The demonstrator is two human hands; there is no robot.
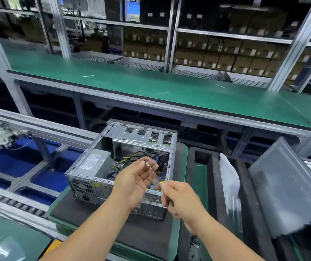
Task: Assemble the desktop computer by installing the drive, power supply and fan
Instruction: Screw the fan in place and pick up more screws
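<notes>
Hands [151,187] both pinch screwdriver [153,172] above open case [120,166]; side panel [290,194] right.

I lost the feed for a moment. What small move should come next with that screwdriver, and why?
Probably lower the thin metal-shafted screwdriver into the open grey metal computer case. The right hand grips its yellow-tipped handle and the left hand pinches the shaft near the tip, both above the case, touching no screw.
</notes>
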